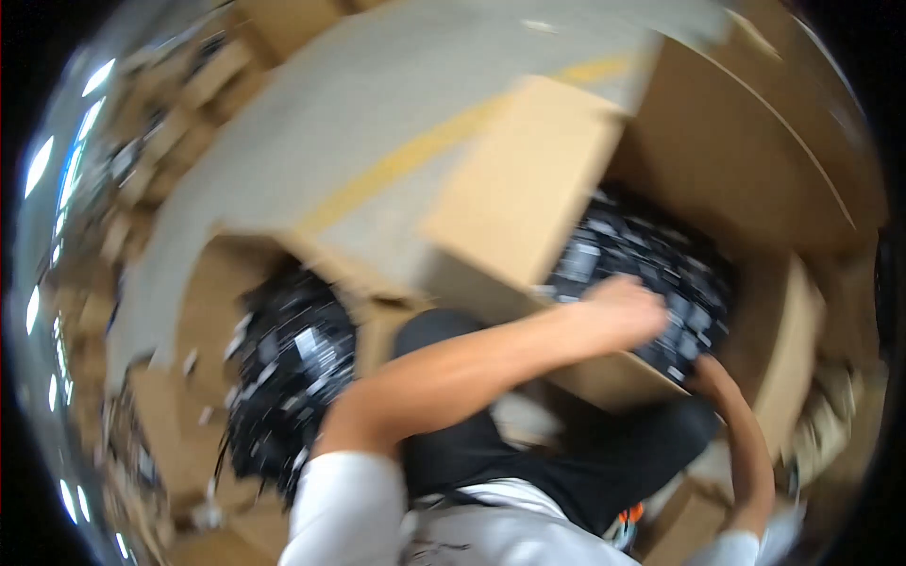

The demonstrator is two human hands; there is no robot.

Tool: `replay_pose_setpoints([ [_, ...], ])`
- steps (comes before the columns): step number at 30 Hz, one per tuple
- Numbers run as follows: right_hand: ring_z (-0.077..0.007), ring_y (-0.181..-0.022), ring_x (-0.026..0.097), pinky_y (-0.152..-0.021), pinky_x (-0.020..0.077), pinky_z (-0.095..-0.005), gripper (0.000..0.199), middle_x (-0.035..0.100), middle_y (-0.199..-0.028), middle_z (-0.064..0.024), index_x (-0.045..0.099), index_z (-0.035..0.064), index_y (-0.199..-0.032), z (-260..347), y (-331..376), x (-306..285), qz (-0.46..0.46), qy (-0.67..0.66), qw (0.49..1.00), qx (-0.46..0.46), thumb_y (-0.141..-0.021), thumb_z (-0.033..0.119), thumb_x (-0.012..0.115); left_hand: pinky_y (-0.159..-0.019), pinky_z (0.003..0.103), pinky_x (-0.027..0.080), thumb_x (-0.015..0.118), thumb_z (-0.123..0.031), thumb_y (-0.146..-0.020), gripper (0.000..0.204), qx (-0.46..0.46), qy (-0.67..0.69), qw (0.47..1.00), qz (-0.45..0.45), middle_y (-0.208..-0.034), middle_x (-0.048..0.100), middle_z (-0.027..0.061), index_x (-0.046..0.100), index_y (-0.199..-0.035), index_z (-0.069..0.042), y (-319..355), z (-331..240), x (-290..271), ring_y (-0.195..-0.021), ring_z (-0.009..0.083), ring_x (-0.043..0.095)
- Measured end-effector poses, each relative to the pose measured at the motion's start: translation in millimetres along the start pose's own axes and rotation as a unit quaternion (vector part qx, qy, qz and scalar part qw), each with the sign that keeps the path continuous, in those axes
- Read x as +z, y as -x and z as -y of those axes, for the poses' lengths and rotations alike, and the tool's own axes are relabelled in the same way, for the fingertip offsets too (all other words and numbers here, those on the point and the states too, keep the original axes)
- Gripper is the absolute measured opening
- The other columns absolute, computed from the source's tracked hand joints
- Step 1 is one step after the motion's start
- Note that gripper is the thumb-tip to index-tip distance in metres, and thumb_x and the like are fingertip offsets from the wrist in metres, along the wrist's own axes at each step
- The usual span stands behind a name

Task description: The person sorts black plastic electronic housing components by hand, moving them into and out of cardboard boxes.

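Grey floor (377,104), yellow line (425,151), cartons (528,179)

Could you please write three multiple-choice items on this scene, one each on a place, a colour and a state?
1. Where does the left hand reach?
A. Into the right-hand cardboard box of small black packets
B. Onto the grey floor
C. Into a pocket

2. What colour is the line on the floor?
A. Red
B. Yellow
C. Blue

3. In what state is the left-hand cardboard box?
A. Taped shut
B. Flattened
C. Open, holding black packets

Answers: 1 A, the hand lies on the packets inside that box. 2 B, a yellow stripe crosses the grey floor. 3 C, its flaps stand open and black packets show inside.
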State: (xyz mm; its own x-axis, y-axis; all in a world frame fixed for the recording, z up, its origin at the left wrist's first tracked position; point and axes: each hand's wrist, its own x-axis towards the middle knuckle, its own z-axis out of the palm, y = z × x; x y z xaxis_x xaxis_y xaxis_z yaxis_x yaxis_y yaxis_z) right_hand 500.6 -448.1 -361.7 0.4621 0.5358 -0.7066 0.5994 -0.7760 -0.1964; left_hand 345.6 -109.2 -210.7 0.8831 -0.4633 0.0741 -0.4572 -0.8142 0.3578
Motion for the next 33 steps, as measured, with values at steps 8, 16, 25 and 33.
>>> replay_pose_setpoints([
  [8, -0.0374, -0.077, 0.065, -0.072, 0.0521, -0.0440, 0.032, 0.066, -0.084, -0.0234, 0.066, -0.0035, -0.092, -121.2, -31.1, 49.8, -0.155, 0.003, 0.969, -0.191, -0.069, 0.014, 0.079, -0.076, 0.040, 0.054, 0.064, -0.020, -0.084, 0.019, -0.116, -0.097, 0.948, -0.279, -0.090, 0.068, 0.0109, 0.067, -0.095, -0.005, 181.9, -43.1, -120.3, -0.086, 0.0287, 0.069],
  [16, -0.0261, -0.067, 0.058, -0.064, 0.0492, -0.0394, 0.028, 0.063, -0.075, -0.0185, 0.063, -0.0053, -0.084, -98.1, -32.9, 12.4, -0.164, -0.068, 0.980, -0.086, -0.075, 0.016, 0.078, -0.103, 0.043, 0.047, 0.071, -0.014, -0.075, 0.059, -0.822, -0.088, 0.533, -0.181, -0.119, 0.063, 0.0236, 0.057, -0.131, 0.002, 662.7, -134.7, -78.8, -0.116, 0.0394, 0.059],
  [25, -0.0174, -0.060, 0.039, -0.053, 0.0345, -0.0390, 0.024, 0.038, -0.062, -0.0091, 0.045, -0.0026, -0.072, 15.7, -3.2, -45.5, -0.228, -0.069, 0.957, -0.168, -0.074, 0.009, 0.065, -0.081, 0.046, 0.054, 0.074, -0.018, -0.071, 0.037, -0.878, -0.128, 0.426, -0.176, -0.090, 0.071, 0.0230, 0.066, -0.102, 0.002, 763.6, -206.1, 34.4, -0.088, 0.0368, 0.070],
  [33, -0.0203, -0.102, 0.066, -0.091, 0.0513, -0.0323, 0.036, 0.070, -0.112, -0.0129, 0.063, -0.0049, -0.120, 305.1, 121.6, -139.3, -0.349, -0.189, 0.868, -0.300, -0.084, -0.008, 0.067, -0.077, 0.028, 0.054, 0.075, -0.009, -0.080, 0.042, -0.673, 0.280, 0.550, -0.408, -0.102, 0.070, 0.0092, 0.065, -0.116, 0.008, 572.2, -157.8, -114.3, -0.085, 0.0114, 0.065],
])
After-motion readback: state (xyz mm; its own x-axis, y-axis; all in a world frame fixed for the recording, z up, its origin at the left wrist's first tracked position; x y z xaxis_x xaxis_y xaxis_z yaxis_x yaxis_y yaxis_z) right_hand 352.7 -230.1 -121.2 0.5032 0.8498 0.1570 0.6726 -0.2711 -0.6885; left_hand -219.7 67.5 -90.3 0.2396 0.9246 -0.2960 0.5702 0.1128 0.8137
